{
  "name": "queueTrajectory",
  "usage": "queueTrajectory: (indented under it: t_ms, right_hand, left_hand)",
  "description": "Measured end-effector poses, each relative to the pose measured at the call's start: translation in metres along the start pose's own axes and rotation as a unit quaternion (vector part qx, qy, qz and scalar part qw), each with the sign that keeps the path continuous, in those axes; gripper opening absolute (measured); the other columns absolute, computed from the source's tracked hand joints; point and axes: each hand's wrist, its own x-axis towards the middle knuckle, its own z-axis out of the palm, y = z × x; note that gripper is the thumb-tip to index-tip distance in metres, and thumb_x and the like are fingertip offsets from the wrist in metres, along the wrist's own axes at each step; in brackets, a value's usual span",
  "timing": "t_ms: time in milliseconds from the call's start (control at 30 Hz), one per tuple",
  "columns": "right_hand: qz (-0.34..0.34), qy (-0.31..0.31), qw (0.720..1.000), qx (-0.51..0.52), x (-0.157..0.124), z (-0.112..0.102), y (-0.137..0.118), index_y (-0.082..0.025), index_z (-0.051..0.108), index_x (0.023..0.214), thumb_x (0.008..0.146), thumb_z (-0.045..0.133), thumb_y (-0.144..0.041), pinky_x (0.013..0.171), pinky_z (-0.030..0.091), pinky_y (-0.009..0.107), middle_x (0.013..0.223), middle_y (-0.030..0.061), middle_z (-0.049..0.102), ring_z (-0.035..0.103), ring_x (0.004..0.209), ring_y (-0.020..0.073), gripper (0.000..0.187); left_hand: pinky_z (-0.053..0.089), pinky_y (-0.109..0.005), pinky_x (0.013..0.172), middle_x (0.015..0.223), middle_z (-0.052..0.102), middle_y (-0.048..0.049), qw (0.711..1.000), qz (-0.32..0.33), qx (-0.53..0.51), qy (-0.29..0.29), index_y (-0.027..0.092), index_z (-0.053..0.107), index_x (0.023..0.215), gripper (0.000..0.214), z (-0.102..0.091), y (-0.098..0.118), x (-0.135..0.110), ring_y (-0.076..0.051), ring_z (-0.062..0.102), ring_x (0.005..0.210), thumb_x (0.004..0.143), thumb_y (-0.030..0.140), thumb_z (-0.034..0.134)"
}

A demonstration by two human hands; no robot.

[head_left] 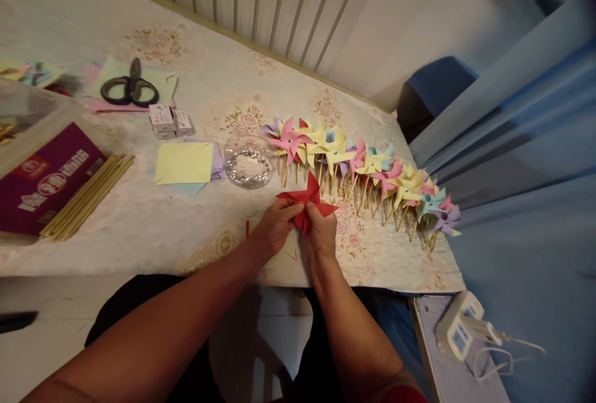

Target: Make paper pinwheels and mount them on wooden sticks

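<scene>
A red paper pinwheel [308,200] is pinched between both my hands over the table's near edge. My left hand [272,227] grips its left side with closed fingers. My right hand [322,231] holds its lower right part, fingers closed on the paper. Just beyond lies a long row of finished pastel pinwheels on sticks [367,170], running to the right. A clear round dish of shiny pins [248,163] sits to the left of the row.
Yellow and purple paper squares [185,163] lie by the dish. Wooden sticks [88,195] rest beside a purple box [44,179]. Black scissors [129,87] lie on coloured paper at the back. Two small white boxes [170,121], a power strip [459,326].
</scene>
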Motion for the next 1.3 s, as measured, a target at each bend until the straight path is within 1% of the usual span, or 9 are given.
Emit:
queueTrajectory:
  t_ms: [133, 433, 700, 833, 967, 1033, 1133, 1233, 1300]
  right_hand:
    - [0.004, 0.026, 1.0, 0.009, -0.002, 0.003, 0.003, -0.018, 0.061, 0.074, 0.069, 0.071, -0.035, 0.06, 0.05, 0.027, 0.064, -0.0015, 0.062, 0.059, 0.063, 0.0139, 0.02]
    - [0.033, 0.03, 0.996, 0.08, -0.008, 0.012, 0.002, -0.018, 0.063, 0.077, 0.067, 0.072, -0.027, 0.066, 0.052, 0.026, 0.07, -0.0031, 0.064, 0.058, 0.062, 0.011, 0.017]
    - [0.026, 0.011, 0.998, 0.057, 0.0, 0.001, 0.012, -0.019, 0.061, 0.078, 0.069, 0.075, -0.034, 0.065, 0.049, 0.026, 0.069, -0.0045, 0.061, 0.056, 0.062, 0.011, 0.023]
    - [-0.049, 0.023, 0.998, -0.016, 0.003, -0.01, 0.005, -0.02, 0.067, 0.091, 0.077, 0.07, -0.04, 0.074, 0.048, 0.026, 0.085, -0.0007, 0.066, 0.059, 0.074, 0.0126, 0.025]
    - [-0.148, 0.096, 0.981, -0.085, -0.001, -0.017, -0.002, -0.021, 0.065, 0.096, 0.083, 0.066, -0.04, 0.07, 0.046, 0.027, 0.078, -0.0017, 0.06, 0.056, 0.07, 0.0135, 0.023]
    - [-0.198, 0.102, 0.967, -0.126, -0.004, -0.02, -0.003, -0.022, 0.065, 0.098, 0.085, 0.064, -0.037, 0.072, 0.047, 0.029, 0.081, -0.0004, 0.061, 0.057, 0.072, 0.0146, 0.02]
    - [-0.277, 0.034, 0.939, -0.201, -0.008, -0.023, -0.002, -0.023, 0.069, 0.099, 0.088, 0.06, -0.03, 0.079, 0.049, 0.033, 0.089, 0.0033, 0.066, 0.061, 0.08, 0.0173, 0.015]
    - [-0.335, -0.05, 0.903, -0.262, -0.01, -0.023, 0.001, -0.026, 0.072, 0.101, 0.089, 0.056, -0.022, 0.085, 0.05, 0.037, 0.093, 0.0045, 0.07, 0.064, 0.09, 0.0197, 0.02]
    - [-0.359, -0.075, 0.885, -0.285, -0.009, -0.021, 0.002, -0.026, 0.073, 0.101, 0.09, 0.054, -0.018, 0.087, 0.051, 0.037, 0.094, 0.0046, 0.072, 0.065, 0.092, 0.0199, 0.024]
  left_hand:
    - [0.045, -0.023, 0.067, 0.069, 0.067, -0.0002, 1.0, 0.021, 0.002, 0.021, 0.013, 0.069, 0.074, 0.018, 0.003, 0.0, 0.0, -0.011, 0.058, 0.066, 0.062, 0.021, 0.08]
    - [0.045, -0.022, 0.064, 0.064, 0.064, 0.0012, 0.999, 0.036, 0.008, 0.031, 0.014, 0.066, 0.068, 0.012, 0.002, -0.001, 0.003, -0.01, 0.056, 0.062, 0.063, 0.019, 0.076]
    - [0.046, -0.023, 0.064, 0.065, 0.066, -0.0002, 0.999, 0.046, 0.025, 0.008, 0.014, 0.066, 0.07, 0.013, 0.001, 0.006, 0.004, -0.011, 0.06, 0.064, 0.064, 0.02, 0.076]
    - [0.047, -0.025, 0.067, 0.067, 0.067, -0.0011, 0.998, 0.052, 0.022, -0.008, 0.014, 0.066, 0.072, 0.013, -0.003, 0.013, 0.008, -0.013, 0.063, 0.067, 0.064, 0.021, 0.075]
    - [0.049, -0.027, 0.071, 0.072, 0.069, -0.0009, 0.998, 0.059, 0.006, -0.007, 0.015, 0.067, 0.077, 0.015, -0.007, 0.021, 0.012, -0.015, 0.065, 0.072, 0.064, 0.019, 0.073]
    - [0.05, -0.028, 0.073, 0.074, 0.07, -0.0007, 0.998, 0.064, 0.0, -0.002, 0.017, 0.067, 0.078, 0.016, -0.008, 0.024, 0.014, -0.016, 0.066, 0.074, 0.063, 0.018, 0.072]
    - [0.051, -0.028, 0.076, 0.074, 0.069, 0.0002, 0.997, 0.072, -0.001, 0.014, 0.018, 0.066, 0.076, 0.013, -0.01, 0.028, 0.016, -0.015, 0.065, 0.074, 0.063, 0.018, 0.071]
    - [0.051, -0.028, 0.077, 0.074, 0.068, 0.0008, 0.997, 0.071, 0.001, 0.015, 0.019, 0.064, 0.074, 0.011, -0.012, 0.029, 0.017, -0.014, 0.064, 0.074, 0.064, 0.018, 0.07]
    - [0.051, -0.027, 0.076, 0.075, 0.068, 0.0009, 0.998, 0.067, 0.0, 0.011, 0.019, 0.063, 0.074, 0.011, -0.013, 0.028, 0.018, -0.014, 0.064, 0.074, 0.064, 0.018, 0.069]
